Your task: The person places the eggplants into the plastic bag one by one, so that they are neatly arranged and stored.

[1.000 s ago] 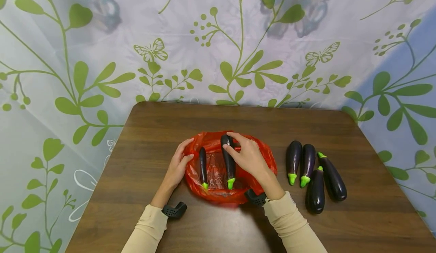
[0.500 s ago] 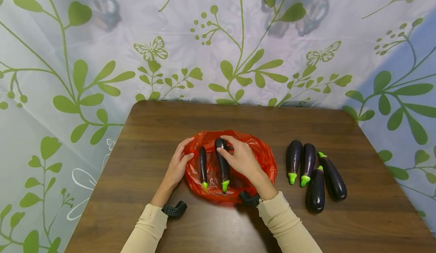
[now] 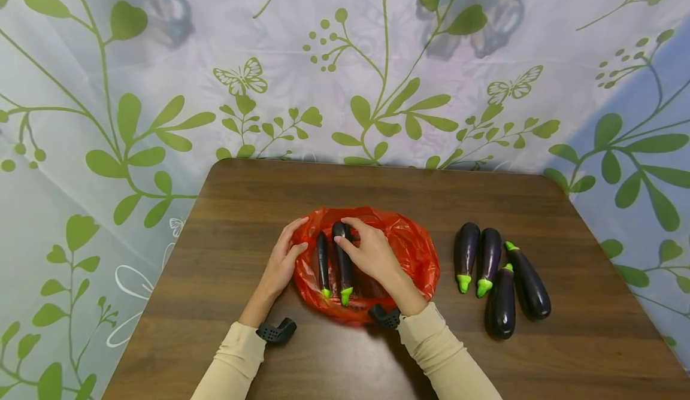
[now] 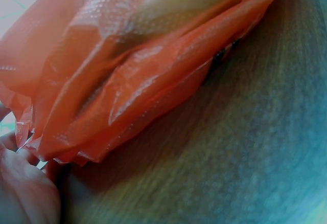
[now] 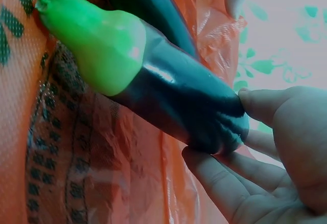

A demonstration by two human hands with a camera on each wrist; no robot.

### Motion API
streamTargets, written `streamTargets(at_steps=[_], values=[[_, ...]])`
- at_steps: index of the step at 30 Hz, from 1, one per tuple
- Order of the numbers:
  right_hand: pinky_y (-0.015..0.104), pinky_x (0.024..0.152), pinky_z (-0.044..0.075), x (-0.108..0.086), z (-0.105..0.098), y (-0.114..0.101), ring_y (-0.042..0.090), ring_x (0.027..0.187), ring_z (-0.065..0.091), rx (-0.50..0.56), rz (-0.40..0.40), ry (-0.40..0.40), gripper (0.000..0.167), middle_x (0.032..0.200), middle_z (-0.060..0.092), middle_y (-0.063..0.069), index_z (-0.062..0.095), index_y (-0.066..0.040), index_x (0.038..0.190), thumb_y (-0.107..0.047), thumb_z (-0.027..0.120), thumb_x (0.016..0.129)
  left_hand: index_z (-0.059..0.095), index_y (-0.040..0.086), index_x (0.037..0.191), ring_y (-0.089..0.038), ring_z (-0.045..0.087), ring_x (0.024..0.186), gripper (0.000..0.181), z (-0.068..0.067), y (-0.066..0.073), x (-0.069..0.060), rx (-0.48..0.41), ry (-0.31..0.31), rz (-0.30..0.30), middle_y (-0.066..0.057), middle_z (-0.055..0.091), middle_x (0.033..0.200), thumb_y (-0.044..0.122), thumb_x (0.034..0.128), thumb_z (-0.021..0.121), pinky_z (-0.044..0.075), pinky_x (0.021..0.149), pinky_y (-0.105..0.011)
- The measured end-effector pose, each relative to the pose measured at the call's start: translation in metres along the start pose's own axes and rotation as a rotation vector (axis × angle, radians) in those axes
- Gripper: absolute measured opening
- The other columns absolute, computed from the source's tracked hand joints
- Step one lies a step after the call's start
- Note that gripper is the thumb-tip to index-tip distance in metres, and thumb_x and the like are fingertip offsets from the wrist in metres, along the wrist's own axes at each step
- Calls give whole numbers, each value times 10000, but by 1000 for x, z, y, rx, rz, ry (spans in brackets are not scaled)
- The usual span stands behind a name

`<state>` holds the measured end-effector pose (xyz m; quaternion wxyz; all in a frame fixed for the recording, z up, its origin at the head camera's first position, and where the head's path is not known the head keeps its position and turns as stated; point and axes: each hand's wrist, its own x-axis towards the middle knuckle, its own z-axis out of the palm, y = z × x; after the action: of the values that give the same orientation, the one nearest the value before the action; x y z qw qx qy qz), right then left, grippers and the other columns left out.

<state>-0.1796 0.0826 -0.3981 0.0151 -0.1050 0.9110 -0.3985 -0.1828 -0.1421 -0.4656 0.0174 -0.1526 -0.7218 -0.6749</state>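
A red plastic bag (image 3: 401, 238) lies spread with its mouth facing up on the table. My left hand (image 3: 281, 256) holds its left rim; in the left wrist view that hand (image 4: 25, 188) shows only partly, at the bag's edge. The thumb and fingers of my right hand (image 3: 374, 250) grip the blunt end of a dark purple eggplant (image 3: 343, 262) with a green cap. This eggplant is inside the bag, its cap pointing towards me. Just left of it lies a slimmer-looking eggplant (image 3: 322, 262), also in the bag. The right wrist view shows the gripped eggplant (image 5: 179, 81) closely.
Several more eggplants lie grouped right of the bag, among them one (image 3: 465, 253) at the group's left and one (image 3: 528, 286) at its right. The brown wooden table (image 3: 259, 196) ends at a leaf-patterned backdrop (image 3: 291, 112).
My right hand has moved left inside the bag with its eggplant, bringing it close beside the other one. My left hand has stayed at the bag's rim.
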Motion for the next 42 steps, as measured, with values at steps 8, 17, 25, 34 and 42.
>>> streamTargets(at_steps=[8, 17, 25, 34, 42], values=[[420, 800, 630, 2, 8, 1, 267, 966, 749, -14, 9, 3, 525, 1328, 686, 126, 585, -127, 1436, -362, 704, 982, 477, 82, 1514, -336, 373, 1472, 497, 0, 0, -1, 2, -3, -7, -159, 404, 1577, 43, 1020, 522, 353, 1115, -115], [438, 830, 627, 6, 15, 3, 292, 1021, 748, 5, 24, -6, 503, 1289, 701, 139, 597, -101, 1414, -351, 696, 989, 477, 72, 1515, -337, 375, 1473, 503, -1, 1, 1, 4, 1, 0, -166, 409, 1574, 31, 1017, 528, 338, 1124, -116], [455, 894, 607, 5, 21, 6, 289, 1055, 728, -62, 42, -3, 485, 1308, 698, 108, 606, -121, 1397, -374, 685, 992, 477, 71, 1515, -344, 356, 1489, 494, 0, 1, -1, 6, -5, -12, -168, 399, 1586, 42, 1025, 526, 316, 1136, -110], [493, 955, 579, 4, 24, 7, 320, 1088, 714, -115, 7, -8, 497, 1300, 704, 130, 607, -97, 1396, -386, 672, 997, 482, 76, 1514, -352, 351, 1492, 484, 0, 3, -3, 1, -9, -14, -167, 395, 1588, 57, 1033, 526, 317, 1140, -115], [514, 982, 562, 8, 22, 6, 323, 1122, 701, -139, 3, -21, 499, 1321, 694, 128, 605, -96, 1400, -391, 665, 1001, 484, 83, 1514, -344, 354, 1492, 481, 0, 4, -1, 7, -1, -25, -157, 397, 1591, 61, 1034, 518, 317, 1138, -111]])
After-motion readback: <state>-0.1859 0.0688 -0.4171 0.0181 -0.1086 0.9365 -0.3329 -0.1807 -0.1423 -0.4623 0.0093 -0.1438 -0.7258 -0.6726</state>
